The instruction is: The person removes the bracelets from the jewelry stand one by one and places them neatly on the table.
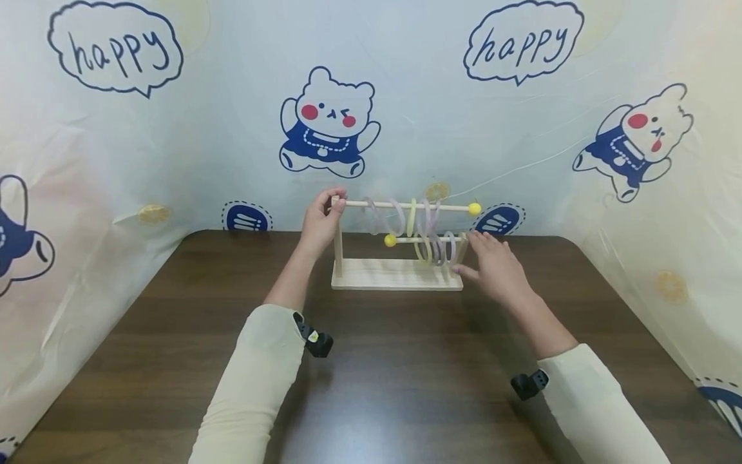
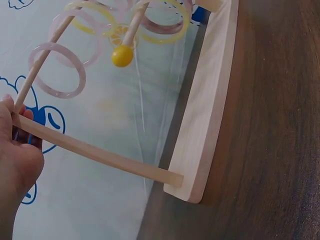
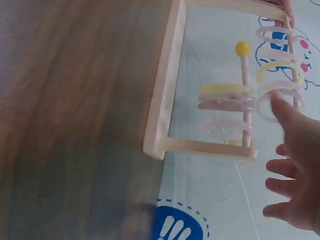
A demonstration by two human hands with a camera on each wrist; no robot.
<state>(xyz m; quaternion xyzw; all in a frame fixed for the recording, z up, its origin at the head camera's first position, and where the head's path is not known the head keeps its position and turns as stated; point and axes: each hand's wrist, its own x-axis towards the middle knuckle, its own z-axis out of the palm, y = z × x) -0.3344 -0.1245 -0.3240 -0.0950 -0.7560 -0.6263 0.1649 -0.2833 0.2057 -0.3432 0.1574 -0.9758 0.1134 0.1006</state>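
Note:
A light wooden ring rack (image 1: 377, 277) stands on the table, with a post at each end. Its upper rod (image 1: 353, 204) ends in a yellow ball (image 1: 475, 209) at the right and carries several pale purple rings and a yellow ring (image 1: 411, 218). A shorter lower rod, tipped with another yellow ball (image 1: 390, 240) at its left end, holds more yellow and purple rings. My left hand (image 1: 321, 225) pinches the top of the left post (image 2: 100, 153). Beside the right post (image 3: 207, 146), my right hand (image 1: 500, 267) has its fingers spread and holds nothing.
The rack is near the back edge of the dark wood table (image 1: 371, 374). Close behind hangs a pale curtain (image 1: 417, 142) printed with bears and lettering. Each wrist wears a small black camera, one at the left sleeve (image 1: 255, 361), one at the right sleeve (image 1: 591, 393).

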